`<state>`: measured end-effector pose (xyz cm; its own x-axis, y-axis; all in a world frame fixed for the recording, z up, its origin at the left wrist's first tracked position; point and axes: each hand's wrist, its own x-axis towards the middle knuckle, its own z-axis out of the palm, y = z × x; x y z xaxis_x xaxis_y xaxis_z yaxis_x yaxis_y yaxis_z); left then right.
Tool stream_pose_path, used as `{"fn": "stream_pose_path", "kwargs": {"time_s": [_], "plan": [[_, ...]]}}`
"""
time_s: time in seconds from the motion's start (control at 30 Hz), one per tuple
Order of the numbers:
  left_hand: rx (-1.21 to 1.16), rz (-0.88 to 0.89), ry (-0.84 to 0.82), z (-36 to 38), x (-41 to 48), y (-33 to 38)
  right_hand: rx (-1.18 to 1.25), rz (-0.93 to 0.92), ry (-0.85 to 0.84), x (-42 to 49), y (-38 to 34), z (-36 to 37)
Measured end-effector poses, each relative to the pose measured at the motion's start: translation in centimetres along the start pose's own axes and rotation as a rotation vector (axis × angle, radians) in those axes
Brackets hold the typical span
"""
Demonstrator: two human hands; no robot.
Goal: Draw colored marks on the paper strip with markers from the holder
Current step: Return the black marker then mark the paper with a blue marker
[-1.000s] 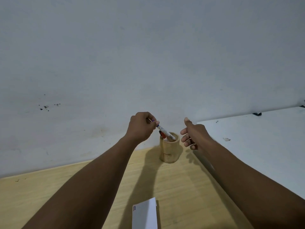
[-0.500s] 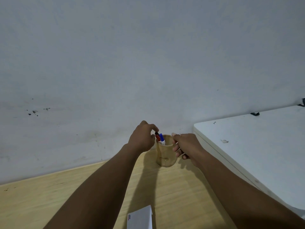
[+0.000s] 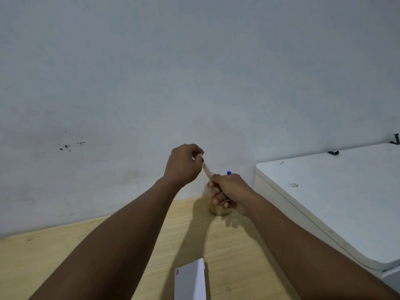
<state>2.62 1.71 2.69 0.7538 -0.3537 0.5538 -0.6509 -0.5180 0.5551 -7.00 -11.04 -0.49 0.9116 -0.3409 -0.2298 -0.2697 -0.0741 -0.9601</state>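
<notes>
A small wooden marker holder (image 3: 219, 211) stands on the wooden table near the wall. My right hand (image 3: 229, 189) is wrapped around it and covers most of it. A blue marker cap (image 3: 229, 173) sticks up behind that hand. My left hand (image 3: 184, 164) is up and to the left of the holder, fingers pinched on the top of a white marker (image 3: 207, 169) that slants down toward the holder; it is blurred. The white paper strip (image 3: 190, 280) lies at the bottom edge, with small red and dark marks at its upper left corner.
A pale wall fills the upper view, close behind the holder. A white table (image 3: 337, 198) adjoins on the right, standing higher than the wooden table (image 3: 65, 256), with small dark bits at its far edge.
My right hand has closed around the holder. My left hand has risen from the holder's rim, with a white marker pinched in its fingers.
</notes>
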Motion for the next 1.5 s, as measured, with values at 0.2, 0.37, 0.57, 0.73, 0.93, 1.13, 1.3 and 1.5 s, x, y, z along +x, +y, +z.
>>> {"fn": "stream_pose_path", "kwargs": {"time_s": [0.2, 0.37, 0.57, 0.73, 0.93, 1.13, 1.3, 1.5], "plan": [[-0.126, -0.078, 0.051, -6.9, -2.4, 0.9, 0.264, 0.029, -0.198, -2.9, -1.2, 5.3], [-0.186, -0.157, -0.018, -10.9, -6.0, -0.7, 0.672, 0.037, -0.206, -4.5, -1.3, 9.4], [-0.405, -0.316, 0.026, -11.3, -11.1, -4.0, 0.768, -0.008, -0.154, -5.8, -0.3, 11.5], [-0.7, -0.578, 0.178, -9.8, -15.4, -6.9, 0.686, -0.142, -0.088, -5.9, 0.9, 11.4], [-0.158, -0.451, -0.237, -9.0, -18.8, -10.2, 0.401, -0.19, 0.01, -5.4, 3.6, 8.1], [0.131, -0.303, -0.483, -5.5, -20.3, -9.7, 0.042, -0.228, 0.079, -6.6, 8.5, 8.2], [0.127, -0.316, -0.484, -4.0, -21.2, -10.0, 0.041, -0.188, 0.07, -6.9, 11.9, 8.8], [0.049, -0.337, -0.503, -3.6, -21.3, -10.3, 0.088, -0.201, 0.059, -6.7, 13.1, 8.7]]}}
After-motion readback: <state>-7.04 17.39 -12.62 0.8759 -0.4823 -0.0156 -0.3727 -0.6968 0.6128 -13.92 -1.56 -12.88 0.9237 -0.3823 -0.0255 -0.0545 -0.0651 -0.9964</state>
